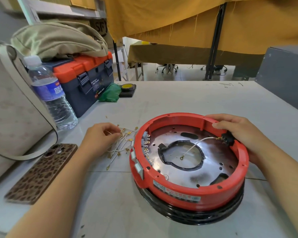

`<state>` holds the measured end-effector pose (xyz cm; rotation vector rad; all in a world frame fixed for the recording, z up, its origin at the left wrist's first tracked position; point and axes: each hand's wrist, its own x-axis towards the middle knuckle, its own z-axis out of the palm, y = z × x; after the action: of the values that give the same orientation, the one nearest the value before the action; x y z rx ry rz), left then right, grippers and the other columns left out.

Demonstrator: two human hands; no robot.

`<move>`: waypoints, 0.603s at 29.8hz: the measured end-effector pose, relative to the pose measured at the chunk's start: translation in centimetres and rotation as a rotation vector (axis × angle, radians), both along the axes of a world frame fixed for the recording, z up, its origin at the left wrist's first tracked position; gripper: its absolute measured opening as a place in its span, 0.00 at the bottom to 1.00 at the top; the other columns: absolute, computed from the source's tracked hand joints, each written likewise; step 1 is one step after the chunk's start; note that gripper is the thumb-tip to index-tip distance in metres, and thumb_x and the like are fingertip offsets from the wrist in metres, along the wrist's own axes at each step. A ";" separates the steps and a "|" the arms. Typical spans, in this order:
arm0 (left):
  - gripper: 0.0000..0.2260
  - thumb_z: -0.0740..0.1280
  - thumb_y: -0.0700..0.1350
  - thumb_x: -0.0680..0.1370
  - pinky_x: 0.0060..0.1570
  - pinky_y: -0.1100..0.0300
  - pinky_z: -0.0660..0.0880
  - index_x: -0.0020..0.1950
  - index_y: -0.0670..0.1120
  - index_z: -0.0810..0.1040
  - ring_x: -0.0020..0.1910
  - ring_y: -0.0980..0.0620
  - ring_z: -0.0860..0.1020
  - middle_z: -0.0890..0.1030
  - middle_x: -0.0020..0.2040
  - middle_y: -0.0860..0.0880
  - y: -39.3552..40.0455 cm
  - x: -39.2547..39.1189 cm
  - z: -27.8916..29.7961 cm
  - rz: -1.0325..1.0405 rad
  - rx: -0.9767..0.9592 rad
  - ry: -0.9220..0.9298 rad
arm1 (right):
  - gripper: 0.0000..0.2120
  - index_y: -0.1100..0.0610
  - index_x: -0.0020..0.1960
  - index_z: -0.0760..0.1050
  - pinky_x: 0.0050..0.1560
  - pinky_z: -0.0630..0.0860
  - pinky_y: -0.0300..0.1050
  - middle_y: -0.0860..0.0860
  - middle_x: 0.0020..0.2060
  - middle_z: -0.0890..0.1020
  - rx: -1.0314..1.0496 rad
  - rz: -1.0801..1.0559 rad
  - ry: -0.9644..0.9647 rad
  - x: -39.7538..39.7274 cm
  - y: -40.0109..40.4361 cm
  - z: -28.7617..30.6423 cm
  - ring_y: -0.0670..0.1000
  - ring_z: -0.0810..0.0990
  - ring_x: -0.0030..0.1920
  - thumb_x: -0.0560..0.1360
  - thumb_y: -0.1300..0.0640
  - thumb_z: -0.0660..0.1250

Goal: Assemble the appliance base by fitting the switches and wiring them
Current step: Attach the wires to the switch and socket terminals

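Observation:
A round red appliance base (193,191) lies upside down on the table, with a metal plate inside. My right hand (237,131) grips its far right rim, next to a black switch (228,139). One white wire (194,146) runs from that switch to a loose ring terminal on the plate. White switches (138,162) sit in the left wall, their terminals showing inside. Left of the base lies a pile of white wires with gold terminals (122,143). My left hand (100,134) pinches one of those wires at the pile's top.
A phone in a leopard-pattern case (41,170) lies at the front left. A water bottle (50,93), a blue and orange toolbox (88,79), a green bag (110,93) and a tape roll (127,87) stand behind. A beige bag (10,109) fills the left edge.

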<state>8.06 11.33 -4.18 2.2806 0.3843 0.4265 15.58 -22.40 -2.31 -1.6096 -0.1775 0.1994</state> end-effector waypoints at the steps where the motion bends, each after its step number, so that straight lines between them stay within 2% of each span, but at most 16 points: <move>1: 0.05 0.72 0.42 0.72 0.31 0.73 0.69 0.41 0.52 0.82 0.35 0.58 0.77 0.81 0.38 0.54 0.1 -0.1 -0.2 -0.002 0.014 0.018 | 0.14 0.54 0.50 0.84 0.55 0.77 0.54 0.61 0.48 0.84 0.000 0.000 0.005 0.0 0.1 0.0 0.57 0.82 0.45 0.72 0.67 0.64; 5: 0.04 0.72 0.40 0.72 0.31 0.75 0.67 0.42 0.49 0.81 0.35 0.60 0.75 0.80 0.37 0.53 -0.2 0.0 -0.7 0.003 0.051 0.043 | 0.14 0.54 0.50 0.83 0.57 0.76 0.56 0.61 0.48 0.84 -0.009 -0.011 0.001 -0.2 0.1 0.0 0.59 0.82 0.47 0.72 0.67 0.64; 9: 0.03 0.72 0.41 0.73 0.35 0.70 0.69 0.45 0.45 0.82 0.36 0.58 0.76 0.80 0.37 0.51 -0.5 0.5 -0.8 0.022 0.092 0.042 | 0.14 0.56 0.52 0.83 0.56 0.76 0.55 0.62 0.48 0.84 0.006 -0.011 0.016 -0.2 0.2 0.1 0.59 0.82 0.47 0.72 0.67 0.63; 14: 0.02 0.70 0.40 0.73 0.35 0.70 0.69 0.44 0.45 0.82 0.35 0.59 0.75 0.80 0.35 0.51 -0.5 0.8 -1.1 0.054 0.118 0.033 | 0.14 0.58 0.54 0.81 0.50 0.80 0.49 0.60 0.47 0.84 0.019 -0.008 0.021 -0.3 0.3 0.1 0.57 0.82 0.46 0.73 0.68 0.63; 18: 0.04 0.69 0.39 0.73 0.33 0.69 0.69 0.43 0.47 0.82 0.36 0.57 0.77 0.81 0.36 0.51 -0.5 0.7 -1.3 0.069 0.100 0.024 | 0.14 0.57 0.53 0.82 0.49 0.80 0.48 0.61 0.48 0.84 0.019 -0.004 0.019 -0.3 0.3 0.2 0.57 0.82 0.45 0.73 0.68 0.63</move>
<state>8.72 10.86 -5.45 2.3767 0.4641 0.4623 15.25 -22.05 -2.11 -1.5885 -0.1609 0.2088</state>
